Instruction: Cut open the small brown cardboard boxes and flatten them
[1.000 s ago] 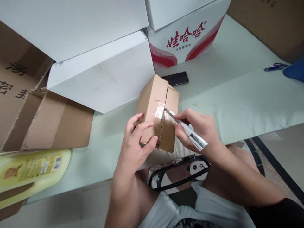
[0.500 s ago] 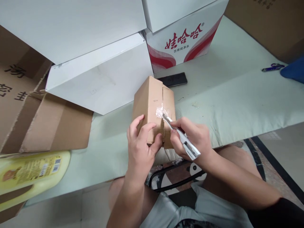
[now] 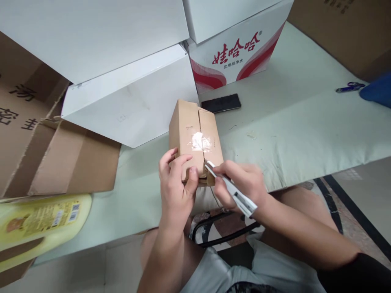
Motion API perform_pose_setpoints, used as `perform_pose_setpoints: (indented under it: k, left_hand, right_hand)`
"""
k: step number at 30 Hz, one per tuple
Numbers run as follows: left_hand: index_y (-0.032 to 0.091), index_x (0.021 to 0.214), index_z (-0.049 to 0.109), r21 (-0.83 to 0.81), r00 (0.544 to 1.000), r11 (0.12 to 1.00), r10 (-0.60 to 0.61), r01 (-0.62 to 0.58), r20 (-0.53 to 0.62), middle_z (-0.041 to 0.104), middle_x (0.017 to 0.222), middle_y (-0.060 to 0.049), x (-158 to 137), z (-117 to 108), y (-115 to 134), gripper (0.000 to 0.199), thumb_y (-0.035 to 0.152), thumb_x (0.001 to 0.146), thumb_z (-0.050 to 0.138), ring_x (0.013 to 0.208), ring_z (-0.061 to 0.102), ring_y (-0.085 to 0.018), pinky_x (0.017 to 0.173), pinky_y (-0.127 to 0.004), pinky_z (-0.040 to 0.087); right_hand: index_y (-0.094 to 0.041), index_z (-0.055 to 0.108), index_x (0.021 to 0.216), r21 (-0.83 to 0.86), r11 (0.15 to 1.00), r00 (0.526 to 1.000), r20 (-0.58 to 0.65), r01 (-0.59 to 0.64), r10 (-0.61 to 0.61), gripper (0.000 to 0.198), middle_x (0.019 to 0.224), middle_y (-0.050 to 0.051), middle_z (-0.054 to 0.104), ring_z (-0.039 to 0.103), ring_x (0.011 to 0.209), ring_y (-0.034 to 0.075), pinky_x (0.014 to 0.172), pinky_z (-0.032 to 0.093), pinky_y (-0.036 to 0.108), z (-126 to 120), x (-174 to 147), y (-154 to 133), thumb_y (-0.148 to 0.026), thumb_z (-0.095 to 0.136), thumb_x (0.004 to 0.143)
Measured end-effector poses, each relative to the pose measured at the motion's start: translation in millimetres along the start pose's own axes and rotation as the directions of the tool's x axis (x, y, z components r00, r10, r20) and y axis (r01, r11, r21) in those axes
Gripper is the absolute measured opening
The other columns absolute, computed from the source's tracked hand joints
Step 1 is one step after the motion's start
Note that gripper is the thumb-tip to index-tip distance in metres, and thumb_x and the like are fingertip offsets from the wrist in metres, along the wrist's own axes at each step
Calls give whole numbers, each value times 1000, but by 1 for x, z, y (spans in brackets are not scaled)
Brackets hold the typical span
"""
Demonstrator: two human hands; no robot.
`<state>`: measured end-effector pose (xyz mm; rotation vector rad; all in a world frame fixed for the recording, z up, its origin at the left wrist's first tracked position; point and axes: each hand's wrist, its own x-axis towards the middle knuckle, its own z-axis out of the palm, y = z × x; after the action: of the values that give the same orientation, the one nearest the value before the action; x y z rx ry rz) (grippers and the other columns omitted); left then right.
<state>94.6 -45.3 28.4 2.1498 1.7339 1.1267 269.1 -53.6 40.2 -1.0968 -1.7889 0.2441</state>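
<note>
A small brown cardboard box (image 3: 190, 122) rests near the table's front edge, its flaps meeting in a seam with shiny clear tape (image 3: 200, 141) across it. My left hand (image 3: 177, 185) grips the near left corner of this box, the thumb on the near end and the fingers over the side and top. In my right hand (image 3: 244, 183) is a white and grey utility knife (image 3: 233, 191), held like a pen. Its tip is at the seam, on the near side of the tape. Whether the blade is inside the gap I cannot tell.
Behind the box lies a black phone (image 3: 221, 103). White cartons (image 3: 131, 97) and a red-and-white carton (image 3: 235, 61) stand at the back. An opened brown carton (image 3: 76, 162) and a yellow bottle (image 3: 45, 224) are at left. Blue-handled scissors (image 3: 350, 87) lie far right, beside something blue (image 3: 377, 90).
The small box has tilted and shifted left with my left hand. The knife tip has moved from the tape towards me along the seam.
</note>
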Motion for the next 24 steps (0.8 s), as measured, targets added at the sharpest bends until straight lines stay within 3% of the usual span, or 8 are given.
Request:
perform_pose_setpoints:
  k: [4, 6, 10, 13, 15, 17, 21, 24]
  left_hand:
    - [27, 117, 65, -75, 995, 993, -93, 96, 42, 57, 136, -9, 3, -13, -8, 21, 38, 102, 55, 136, 56, -27, 111, -45, 52]
    - [28, 124, 62, -97, 992, 988, -118, 123, 49, 57, 139, -9, 3, -20, -11, 26, 37, 101, 56, 137, 56, -27, 113, -46, 50]
    - [30, 135, 56, -29, 993, 997, -67, 70, 101, 45, 153, -12, 1, -25, -8, 50, 40, 88, 70, 145, 47, -34, 114, -54, 49]
    - [31, 139, 54, 16, 979, 998, -56, 53, 198, 44, 153, -12, 1, -24, -3, 68, 39, 76, 80, 144, 47, -37, 111, -56, 51]
    - [31, 139, 53, 35, 981, 997, -80, 75, 179, 50, 147, -11, 2, -26, -2, 69, 35, 75, 78, 140, 51, -35, 110, -54, 52]
    - [29, 137, 54, 60, 988, 994, -96, 89, 120, 54, 143, -11, 4, -30, -3, 64, 30, 77, 75, 137, 55, -33, 109, -50, 53]
    - [25, 129, 63, 41, 998, 998, -55, 54, 27, 59, 144, -12, 5, -39, -8, 49, 27, 81, 70, 135, 59, -32, 111, -48, 52]
    - [22, 114, 72, -72, 979, 997, -37, 22, -199, 71, 127, -10, 6, -38, -15, 28, 33, 89, 67, 118, 68, -28, 102, -44, 55]
  right_hand:
    - [-23, 55, 80, 199, 980, 1000, -18, -13, 17, 12, 50, -7, 51, 40, 38, 8, 38, 32, 22, -15, 2, 3, -13, 50, 79]
    - [-24, 59, 84, 238, 971, 993, -104, -34, 61, 11, 53, -6, 54, 45, 39, 9, 39, 34, 24, -23, 4, 8, -16, 51, 81]
    - [-26, 61, 91, 32, 969, 947, -204, -246, 247, 8, 61, -3, 58, 51, 47, 14, 48, 41, 29, -28, 11, 30, -21, 57, 86]
    - [-25, 63, 98, -173, 918, 934, -95, -357, 346, 10, 69, 0, 64, 54, 54, 17, 55, 42, 32, -24, 17, 59, -27, 59, 88]
    - [-24, 65, 106, -313, 873, 916, 22, -374, 400, 18, 84, 6, 72, 60, 64, 20, 60, 43, 34, -21, 18, 79, -28, 57, 90]
    - [-21, 66, 116, -441, 810, 849, 175, -386, 499, 29, 102, 12, 77, 65, 74, 25, 61, 41, 34, -19, 16, 95, -22, 56, 88]
    - [-19, 65, 128, -583, 719, 640, 397, -377, 658, 43, 120, 14, 77, 71, 97, 31, 65, 43, 36, -14, 11, 108, -12, 49, 90]
    - [-19, 64, 134, -619, 700, 562, 457, -356, 689, 46, 122, 13, 76, 71, 106, 32, 71, 47, 38, -10, 10, 106, -12, 43, 93]
